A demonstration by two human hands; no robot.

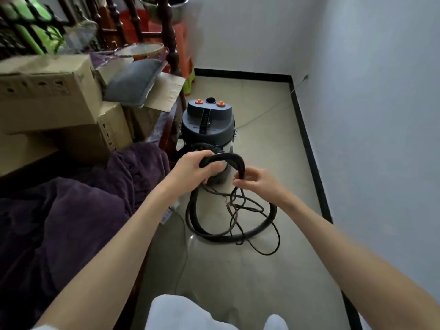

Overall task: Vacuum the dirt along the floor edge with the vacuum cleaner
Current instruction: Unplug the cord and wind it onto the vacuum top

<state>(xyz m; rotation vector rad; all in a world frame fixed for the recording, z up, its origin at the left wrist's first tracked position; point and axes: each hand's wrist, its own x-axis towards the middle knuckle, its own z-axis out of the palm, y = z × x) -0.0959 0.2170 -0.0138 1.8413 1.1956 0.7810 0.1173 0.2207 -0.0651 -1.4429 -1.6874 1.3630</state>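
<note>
Left hand: the left hand (pixel 193 168) has its fingers curled around the thick black flexible hose (pixel 228 160), at the top of the bend.
Right hand: the right hand (pixel 254 184) pinches the same hose where it goes down, together with the thin black power cord (pixel 262 234); the fingers are narrow.
Hose: below both hands it hangs in a big loop and reaches the beige tile floor (pixel 273 139).
Cord: tangled loops hang under the right hand, inside and over the hose loop.
Vacuum cleaner: the grey drum vacuum cleaner with two orange knobs (pixel 207 120) stands just beyond the hands.
Floor edge: the black skirting strip (pixel 309 148) runs along the white wall, to the right of the right hand.
Left of the left hand: a purple blanket (pixel 71 210) and brown cardboard boxes (pixel 47 91).
</note>
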